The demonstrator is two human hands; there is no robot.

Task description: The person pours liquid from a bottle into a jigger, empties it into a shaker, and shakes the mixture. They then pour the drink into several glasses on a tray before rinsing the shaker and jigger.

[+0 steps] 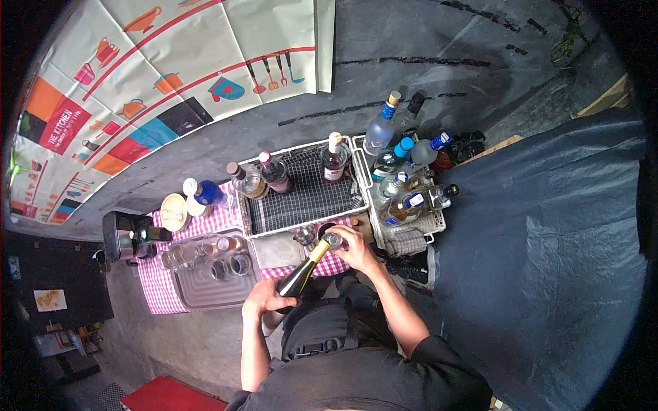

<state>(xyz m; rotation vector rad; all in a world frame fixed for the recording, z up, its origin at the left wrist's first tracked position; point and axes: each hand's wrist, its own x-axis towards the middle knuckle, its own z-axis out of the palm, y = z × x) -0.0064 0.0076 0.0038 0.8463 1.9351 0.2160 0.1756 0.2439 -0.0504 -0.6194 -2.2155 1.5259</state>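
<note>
The dark green bottle [296, 281] lies slantwise across the left hand [262, 297], its yellow-wrapped neck pointing up and to the right, toward the right hand [353, 251]. The left fingers close around the lower body, with the thumb laid along the near side; the bottle's base is hidden within this grasp. The right fingers are drawn in narrow around a small cup [333, 240] right at the bottle's mouth. Whether the rim and mouth touch cannot be told, nor whether the cup holds liquid. The right fingertips are partly lost behind the cup, and the bottle's label cannot be read.

Both hands are in front of the torso, over the near edge of the checkered cloth [157, 284]. A dark round opening beside the cup is too small to identify. To the left, a ribbed tray [205, 293] bears clear glasses [239, 264]. Beyond the hands, three bottles stand in a white-rimmed wire basket [301, 195], and more bottles crowd together to its right, several partly covering one another.
</note>
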